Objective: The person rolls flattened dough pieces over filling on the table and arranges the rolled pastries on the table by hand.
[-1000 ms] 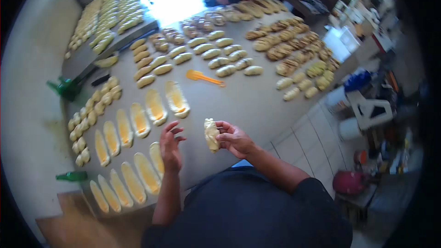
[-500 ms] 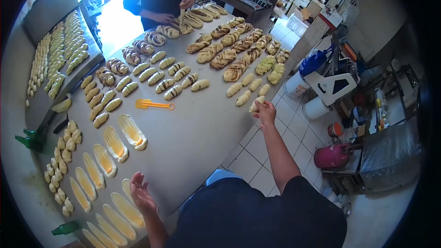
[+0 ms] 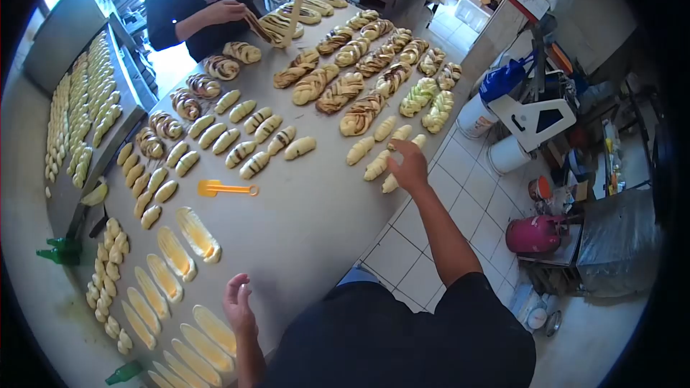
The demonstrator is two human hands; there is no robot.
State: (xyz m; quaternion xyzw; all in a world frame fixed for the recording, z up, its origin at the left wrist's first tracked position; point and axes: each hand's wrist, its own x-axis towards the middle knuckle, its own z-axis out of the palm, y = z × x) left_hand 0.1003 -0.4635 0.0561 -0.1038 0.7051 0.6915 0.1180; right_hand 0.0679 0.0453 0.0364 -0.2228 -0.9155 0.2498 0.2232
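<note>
My right hand (image 3: 410, 167) is over the group of small pale dough rolls (image 3: 360, 150) at the table's right edge. Its thumb and forefinger are apart, and nothing shows between them. One dough roll (image 3: 389, 184) lies just under the palm, partly hidden. My left hand (image 3: 241, 307) hovers above the near edge of the table, fingers loosely bent and apart, holding nothing. Beside it lie flat, elongated dough pieces (image 3: 213, 330) with a yellow-orange filling spread down their middles. More of these filled dough strips (image 3: 172, 253) lie farther up the table.
An orange spatula (image 3: 228, 188) rests mid-table. Braided loaves (image 3: 341, 93), striped rolls (image 3: 256, 164) and twisted buns (image 3: 185, 103) cover the far half. Across the table, another person (image 3: 208, 11) lifts a dough strip (image 3: 293, 21). Green bottles (image 3: 61, 251) stand at left.
My right hand has opened from its pinch on a dough roll, which now lies on the table. The view has shifted slightly. The other person has raised the dough strip higher.
</note>
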